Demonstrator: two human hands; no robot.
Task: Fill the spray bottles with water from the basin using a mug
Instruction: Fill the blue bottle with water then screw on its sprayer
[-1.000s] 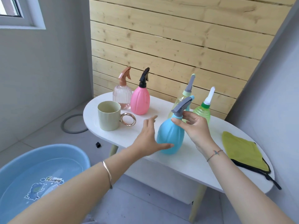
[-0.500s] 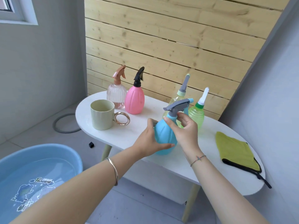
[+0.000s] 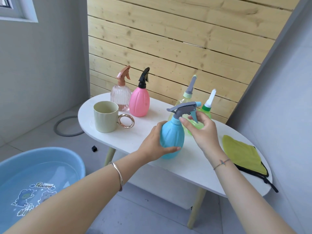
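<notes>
A blue spray bottle with a grey trigger head stands on the white oval table. My left hand grips its body from the left. My right hand pinches the neck just under the grey trigger head. A pale green mug with a gold ring handle stands at the table's left. Behind it are a clear pink bottle and an opaque pink bottle. Two green bottles stand behind the blue one. The blue basin with water sits on the floor, lower left.
A yellow cloth with a black edge lies at the table's right end. A wooden slat wall rises behind the table, and a grey wall runs close on the right. A grey ring and a small black cube lie on the floor.
My left hand closed round the blue bottle's body. The trigger head has turned from pointing away to pointing left, with my right hand at its neck.
</notes>
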